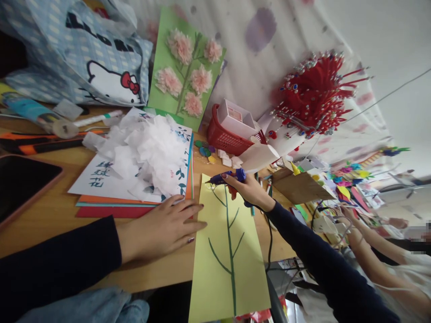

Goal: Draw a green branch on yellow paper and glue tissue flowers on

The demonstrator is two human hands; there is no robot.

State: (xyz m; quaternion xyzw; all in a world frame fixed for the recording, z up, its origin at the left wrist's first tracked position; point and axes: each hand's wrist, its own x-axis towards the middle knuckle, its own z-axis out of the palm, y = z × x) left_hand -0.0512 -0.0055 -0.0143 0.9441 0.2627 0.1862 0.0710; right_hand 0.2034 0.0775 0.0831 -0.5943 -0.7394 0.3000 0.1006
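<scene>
A yellow card (215,251) with a green branch drawn on it lies before me, its near end reaching past the table's edge. My right hand (247,188) is wrapped round a blue hot glue gun (224,177), whose tip is at the card's upper left corner. Some clear, shiny glue seems to show on the card under the tip. My left hand (168,224) lies flat with fingers spread, its fingertips at the card's left edge. Just above that hand, a heap of white tissue paper pieces (148,152) rests on a stack of coloured papers (114,204).
Behind stand a green card with pink paper flowers (193,76), a red basket (229,134) and a bunch of red beaded stems (313,94). A phone (27,184) lies at left. The glue gun's cord (270,242) hangs at right, near another person's arms (370,251).
</scene>
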